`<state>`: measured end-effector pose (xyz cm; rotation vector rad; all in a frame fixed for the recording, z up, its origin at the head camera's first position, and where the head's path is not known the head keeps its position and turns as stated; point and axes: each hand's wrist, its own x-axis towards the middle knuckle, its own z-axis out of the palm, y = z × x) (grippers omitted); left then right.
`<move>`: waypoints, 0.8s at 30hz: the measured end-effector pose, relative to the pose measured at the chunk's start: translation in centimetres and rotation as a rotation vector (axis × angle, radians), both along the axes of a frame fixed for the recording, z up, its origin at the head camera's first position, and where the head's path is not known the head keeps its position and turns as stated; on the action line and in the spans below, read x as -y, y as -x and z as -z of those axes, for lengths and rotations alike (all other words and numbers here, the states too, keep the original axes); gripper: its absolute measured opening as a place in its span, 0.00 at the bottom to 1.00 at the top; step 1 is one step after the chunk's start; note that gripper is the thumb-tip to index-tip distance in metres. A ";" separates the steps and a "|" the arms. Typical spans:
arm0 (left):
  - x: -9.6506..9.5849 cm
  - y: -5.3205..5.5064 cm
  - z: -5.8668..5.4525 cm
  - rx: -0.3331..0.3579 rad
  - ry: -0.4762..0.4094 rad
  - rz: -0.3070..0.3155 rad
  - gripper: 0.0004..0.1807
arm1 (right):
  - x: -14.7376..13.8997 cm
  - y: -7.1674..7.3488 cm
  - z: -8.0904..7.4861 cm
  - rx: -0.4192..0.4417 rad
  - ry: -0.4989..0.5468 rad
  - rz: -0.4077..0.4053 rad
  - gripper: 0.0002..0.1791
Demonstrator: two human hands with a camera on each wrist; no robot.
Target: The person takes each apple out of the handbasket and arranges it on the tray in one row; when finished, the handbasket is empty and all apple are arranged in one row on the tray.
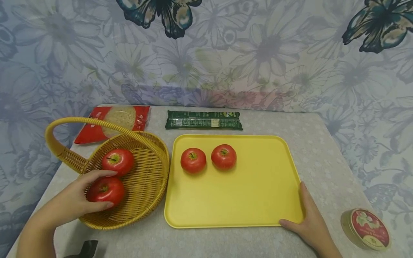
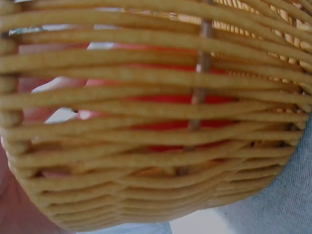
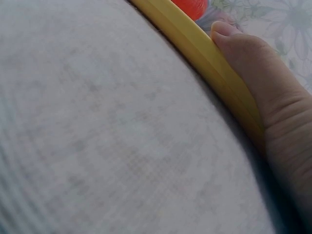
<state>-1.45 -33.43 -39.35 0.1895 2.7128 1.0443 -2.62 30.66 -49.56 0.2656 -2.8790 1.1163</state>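
My left hand [image 1: 79, 195] reaches over the rim of a yellow wicker basket [image 1: 146, 186] and holds the nearer red apple [image 1: 108, 190] between thumb and fingers. Just behind it in the basket is another red apple [image 1: 117, 161]. In the left wrist view the basket's woven wall [image 2: 122, 165] fills most of the picture, with red showing through the gaps. My right hand [image 1: 311, 222] grips the front right corner of a yellow tray [image 1: 245, 200], thumb at the front rim and fingers along the right side. Two more red apples [image 1: 193, 160] [image 1: 223, 157] sit at the tray's back left.
Behind the basket lies a red bag [image 1: 120, 120] with a clear window. A long green packet [image 1: 204, 120] lies behind the tray. At the front right stands a round tin [image 1: 368, 229], and a dark object [image 1: 87, 248] shows at the front left edge. The basket's handle [image 1: 96, 123] arches up at its left.
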 end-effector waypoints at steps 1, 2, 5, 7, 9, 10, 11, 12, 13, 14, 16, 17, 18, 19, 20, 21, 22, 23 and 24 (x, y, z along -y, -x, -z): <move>0.1 0.0 0.0 0.020 0.007 -0.003 0.41 | 0.0 0.0 0.0 -0.002 0.001 -0.001 0.74; 0.1 0.0 0.1 0.038 0.014 -0.004 0.41 | 0.0 0.0 0.0 -0.004 0.002 -0.001 0.74; 0.3 0.1 0.1 0.073 0.021 0.000 0.43 | 0.0 0.0 0.1 -0.011 0.001 -0.002 0.74; 0.4 0.2 0.2 0.073 0.024 0.010 0.43 | 0.0 0.0 0.1 -0.012 0.004 -0.001 0.74; 0.5 0.3 0.2 0.078 0.026 0.018 0.44 | 0.0 0.1 0.2 -0.012 0.006 -0.002 0.74; 0.6 0.3 0.2 0.081 0.025 0.022 0.45 | 0.0 0.1 0.2 -0.013 0.008 -0.002 0.74; 0.7 0.4 0.3 0.086 0.023 0.025 0.45 | 0.0 0.1 0.2 -0.013 0.009 -0.002 0.74; 0.7 0.4 0.3 0.091 0.023 0.027 0.45 | 0.0 0.1 0.2 -0.013 0.009 -0.002 0.74; 0.8 0.4 0.4 0.096 0.023 0.028 0.45 | 0.0 0.1 0.2 -0.014 0.007 -0.002 0.74; 0.8 0.4 0.4 0.105 0.022 0.027 0.46 | 0.0 0.1 0.2 -0.015 0.003 -0.001 0.74; 0.9 0.5 0.4 0.114 0.025 0.030 0.46 | 0.0 0.1 0.2 -0.016 -0.001 0.000 0.74; 1.0 0.5 0.4 0.118 0.028 0.031 0.46 | 0.0 0.1 0.2 -0.014 -0.002 0.001 0.74; 1.0 0.5 0.4 0.118 0.030 0.033 0.46 | 0.0 0.1 0.2 -0.012 -0.003 0.002 0.74; 1.0 0.6 0.4 0.120 0.029 0.034 0.45 | 0.0 0.1 0.1 -0.010 -0.003 0.003 0.74; 1.0 0.6 0.4 0.122 0.027 0.033 0.45 | 0.0 0.1 0.1 -0.009 -0.002 0.004 0.74; 0.9 0.6 0.4 0.123 0.028 0.033 0.45 | 0.0 0.1 0.1 -0.008 -0.002 0.005 0.74; 0.8 0.6 0.3 0.125 0.029 0.030 0.45 | 0.0 0.1 0.1 -0.006 -0.002 0.006 0.74; 0.7 0.7 0.3 0.124 0.030 0.029 0.45 | 0.1 0.1 0.1 -0.005 -0.001 0.006 0.74; 0.6 0.7 0.3 0.126 0.031 0.026 0.46 | 0.1 0.0 0.1 -0.005 -0.001 0.006 0.74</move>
